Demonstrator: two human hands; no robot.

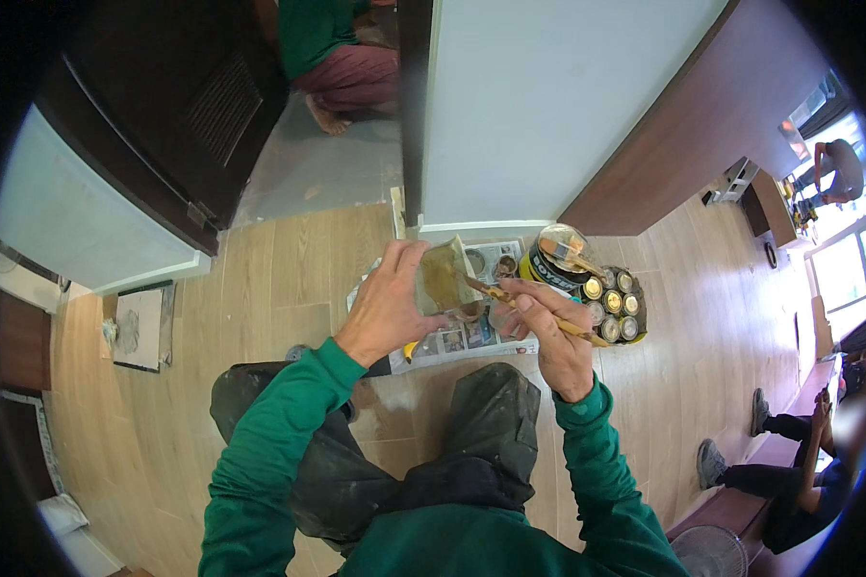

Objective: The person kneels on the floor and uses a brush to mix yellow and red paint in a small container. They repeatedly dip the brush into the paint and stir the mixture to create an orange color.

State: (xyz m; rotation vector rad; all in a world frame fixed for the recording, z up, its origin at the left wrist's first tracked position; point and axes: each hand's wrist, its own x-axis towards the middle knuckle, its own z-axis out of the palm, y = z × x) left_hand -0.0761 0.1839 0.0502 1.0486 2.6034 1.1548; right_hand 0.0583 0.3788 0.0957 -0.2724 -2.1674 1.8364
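Note:
My left hand (pixel 390 288) grips a pale, square-sided container (pixel 443 269) with brownish contents. In my right hand (pixel 553 337) is a slim brush (pixel 488 289) with a yellowish handle, its tip at the container's right side. Both hands are over printed newspaper (pixel 460 354) spread on the floor. Just right of them stands a large black-and-yellow tin (pixel 546 276), with a wide brush (pixel 560 250) lying across its top. Several small round tins (pixel 614 303) sit grouped beside it. A small cup (pixel 505 264) of dark material rests behind my right hand.
A dark door (pixel 154 115) stands open at upper left, with another person (pixel 327 67) sitting beyond it. A white wall (pixel 539 96) is ahead. A board (pixel 144 327) lies on the left floor. Another person (pixel 799 481) sits at lower right near a fan (pixel 707 553); someone else (pixel 837 173) is farther right.

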